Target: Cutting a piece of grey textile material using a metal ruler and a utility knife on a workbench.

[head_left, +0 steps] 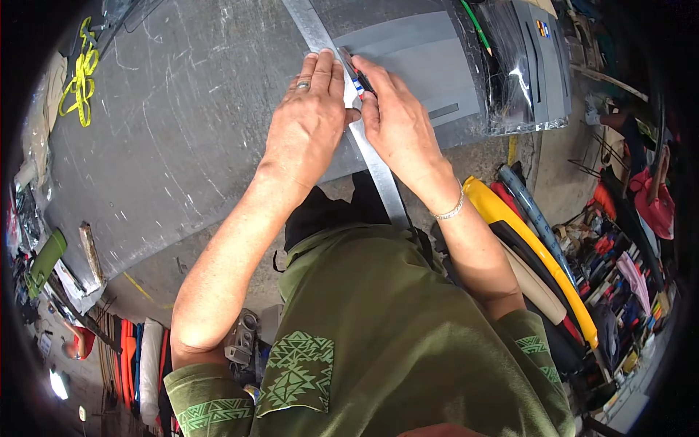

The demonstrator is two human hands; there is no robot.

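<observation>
My left hand [309,109] lies flat with its fingers stretched out, pressing on a long metal ruler [375,162]. The ruler slants across the table's near edge and sticks out toward my body. In my right hand [397,116] is a slim utility knife [359,81], dark with red, white and blue patches, held along the ruler's right side. Its tip points away from me, close to my left fingertips. Under and beside the ruler is a grey sheet [408,62], with a small dark slot-like mark near its lower edge.
The scratched dark table [167,131] carries a yellow tape measure [81,76] at the far left. A green pencil [477,28] lies on black plastic-wrapped material [513,69] at the right. Rolls of material, including a yellow roll [535,251], stand to my right. Another person [652,193] is at the far right.
</observation>
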